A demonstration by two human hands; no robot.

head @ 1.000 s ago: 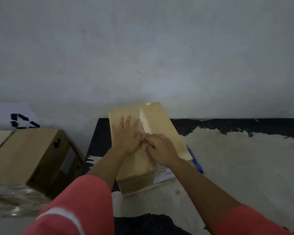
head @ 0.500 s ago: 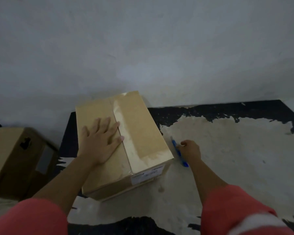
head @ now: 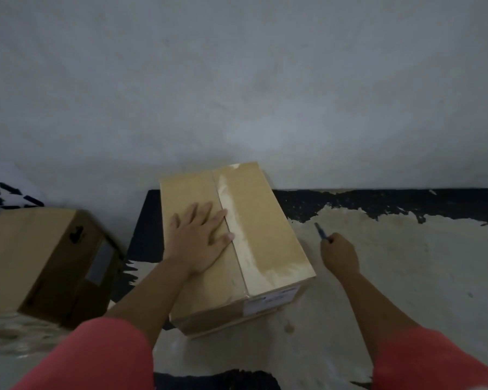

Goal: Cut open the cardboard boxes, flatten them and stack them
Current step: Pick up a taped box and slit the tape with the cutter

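Taped brown cardboard box: left hand flat on top; right hand grips blue cutter.

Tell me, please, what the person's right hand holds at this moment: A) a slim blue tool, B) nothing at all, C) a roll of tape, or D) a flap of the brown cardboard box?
A: the right hand is curled round the slim blue tool, beside the taped brown cardboard box, on which the left hand lies flat.
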